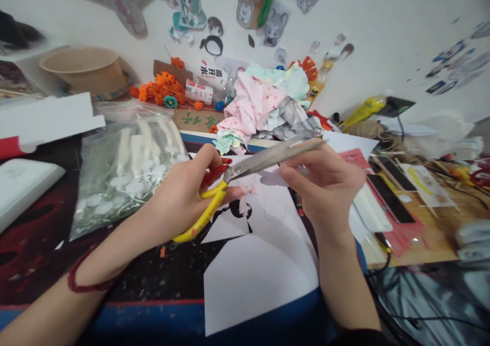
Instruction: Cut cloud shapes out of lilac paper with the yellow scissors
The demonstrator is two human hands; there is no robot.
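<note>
My left hand (pixel 184 190) is closed round the handles of a pair of scissors (pixel 254 163), one loop yellow and one red. The metal blades point right, toward my right hand (pixel 325 182), and appear slightly blurred. My right thumb and fingers are bent together right by the blades; what they pinch, if anything, I cannot make out. Under both hands lie white paper sheets (pixel 264 269), cut at the corners. Small pale pink scraps (pixel 249 187) and a black-and-white printed piece (pixel 242 208) rest on the paper.
A clear zip bag (pixel 103 182) of pale parts lies left. Behind are crumpled patterned cloth (pixel 256 103), orange flowers (pixel 164 87) and a round tub (pixel 82 68). Phones (pixel 390 198) and a yellow bottle (pixel 363 112) are on the right. A white box (pixel 26 188) sits far left.
</note>
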